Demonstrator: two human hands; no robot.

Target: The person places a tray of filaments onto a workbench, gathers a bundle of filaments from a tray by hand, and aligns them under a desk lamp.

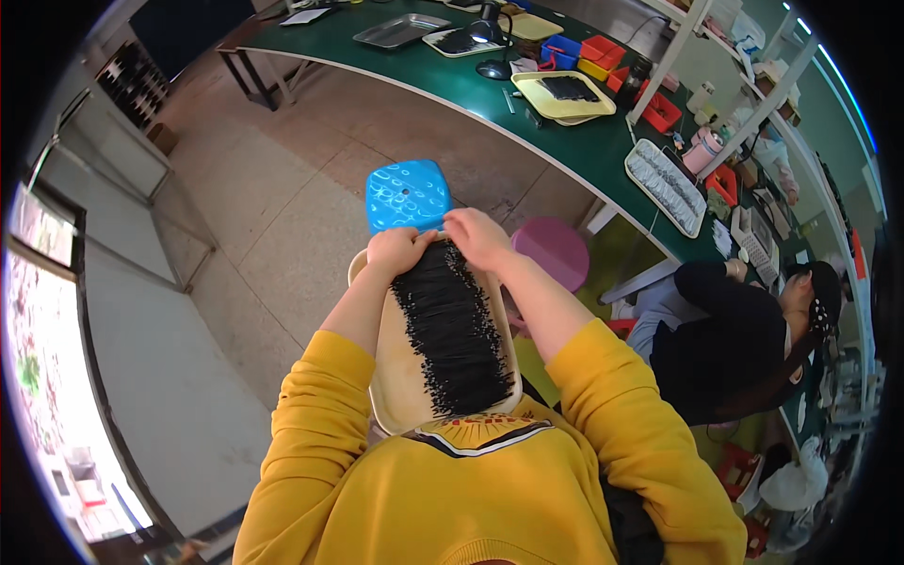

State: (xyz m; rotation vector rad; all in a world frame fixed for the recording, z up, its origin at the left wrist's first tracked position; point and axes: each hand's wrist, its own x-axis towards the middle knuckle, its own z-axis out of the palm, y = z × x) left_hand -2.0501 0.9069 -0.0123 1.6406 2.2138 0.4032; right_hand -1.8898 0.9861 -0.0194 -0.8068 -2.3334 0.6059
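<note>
A cream tray [394, 381] is held out in front of my body. Along it runs a long, dense row of thin black strands [454, 330], like short wires with pale tips, lying crosswise. My left hand [399, 250] rests at the far left end of this row, fingers curled in and thumb pointing right. Beside it, my right hand [478, 237] bends over the far right end, its fingertips close to the left thumb. Both hands look closed at the far end of the strands, but what lies between the fingertips is too small to tell.
Beyond the tray stand a blue stool [408, 193] and a pink stool [551, 252]. A long green workbench [348, 42] curves along the far and right sides, bearing trays [565, 97], a desk lamp [493, 68] and coloured bins [601, 54]. A seated person [720, 330] works at right.
</note>
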